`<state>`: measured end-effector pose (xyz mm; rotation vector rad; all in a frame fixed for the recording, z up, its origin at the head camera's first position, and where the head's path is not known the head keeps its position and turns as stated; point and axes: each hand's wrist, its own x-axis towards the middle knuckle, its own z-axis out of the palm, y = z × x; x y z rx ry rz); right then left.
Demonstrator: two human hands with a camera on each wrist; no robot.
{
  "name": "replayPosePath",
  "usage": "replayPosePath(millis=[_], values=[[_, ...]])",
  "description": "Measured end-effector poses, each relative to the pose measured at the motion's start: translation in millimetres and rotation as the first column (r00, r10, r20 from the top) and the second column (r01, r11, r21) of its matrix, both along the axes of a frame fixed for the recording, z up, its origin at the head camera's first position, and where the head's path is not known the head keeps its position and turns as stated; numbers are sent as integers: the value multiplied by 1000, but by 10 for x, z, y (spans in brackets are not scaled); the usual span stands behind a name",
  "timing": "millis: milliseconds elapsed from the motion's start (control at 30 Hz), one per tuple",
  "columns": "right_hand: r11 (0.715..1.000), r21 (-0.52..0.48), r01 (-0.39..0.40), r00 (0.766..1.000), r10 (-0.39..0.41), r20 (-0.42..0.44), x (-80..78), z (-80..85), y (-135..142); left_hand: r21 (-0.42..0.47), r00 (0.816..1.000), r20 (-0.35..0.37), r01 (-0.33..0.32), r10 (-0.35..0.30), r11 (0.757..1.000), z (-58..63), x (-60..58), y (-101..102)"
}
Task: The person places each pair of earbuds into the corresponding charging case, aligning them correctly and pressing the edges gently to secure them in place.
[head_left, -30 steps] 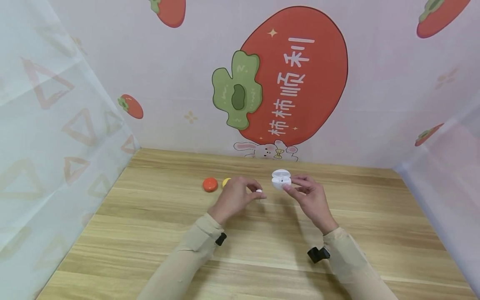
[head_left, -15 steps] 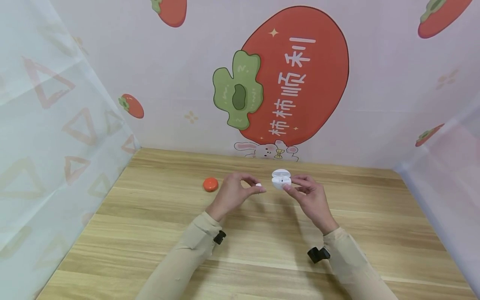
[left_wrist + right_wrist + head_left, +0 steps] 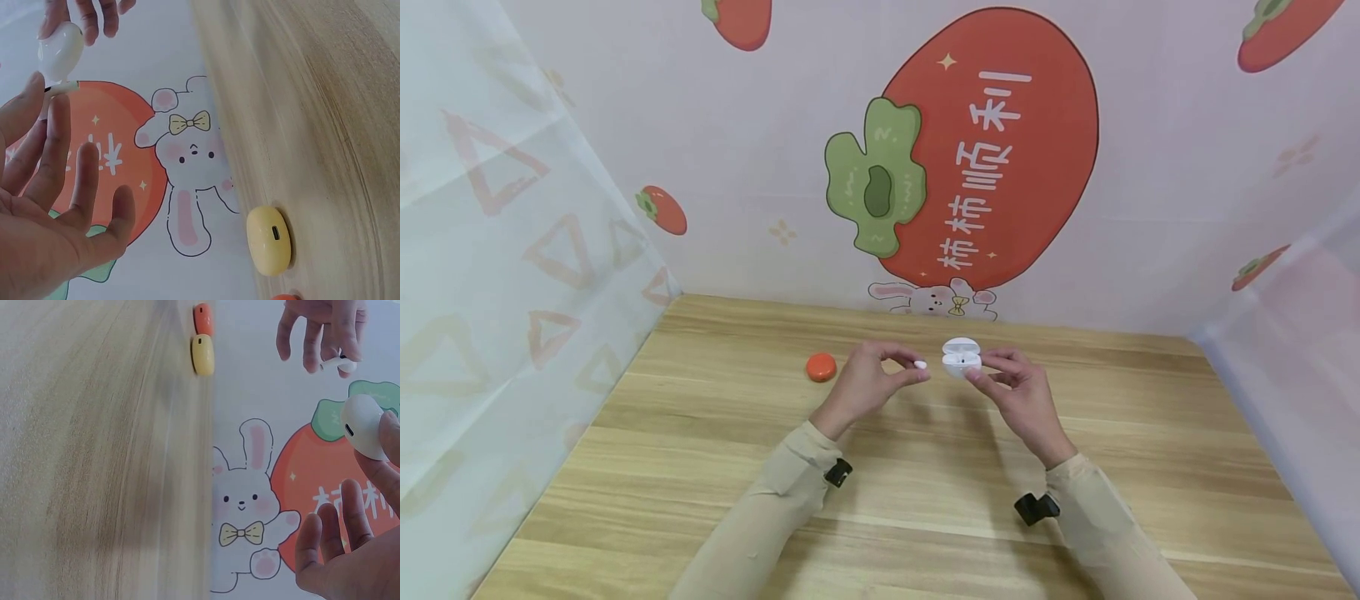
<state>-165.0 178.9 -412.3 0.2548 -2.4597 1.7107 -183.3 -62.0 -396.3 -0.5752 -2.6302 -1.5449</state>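
Observation:
My left hand (image 3: 867,379) pinches a small white earbud (image 3: 921,365) between thumb and fingertips, its stem showing in the right wrist view. Just to the right, my right hand (image 3: 1028,402) holds a white earbud charging case (image 3: 962,363) by its side, lid raised. A small dark spot shows inside the case; whether another earbud sits there I cannot tell. A narrow gap separates earbud and case in the head view. Both hands are above the table, and the case's rounded outside (image 3: 361,428) with its dark port faces the right wrist camera.
An orange case (image 3: 821,367) lies on the wooden table (image 3: 925,508), left of my left hand. Beside it is a yellow case (image 3: 269,240) with a charging port, hidden behind that hand in the head view. A printed backdrop (image 3: 760,167) rises behind the table.
My left hand has shifted slightly up in the head view, and the earbud has turned in its fingertips. That hand now covers the yellow case. My right hand and the open case stay nearly still.

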Motion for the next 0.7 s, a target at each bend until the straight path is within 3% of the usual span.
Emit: replayPosePath(millis=[333,500,700], values=[[1000,9,0,1000,0,5,6,0,5,25,998,-20,68,-68,997,-5,-12,-13],[1000,14,1,1000,-1,4,10,-1,6,15,998,-46,44,-43,999,26,-1,-34],[1000,-1,-8,1000,8,-8,14,-9,7,42,990,-139,23,-17,999,70,4,-38]])
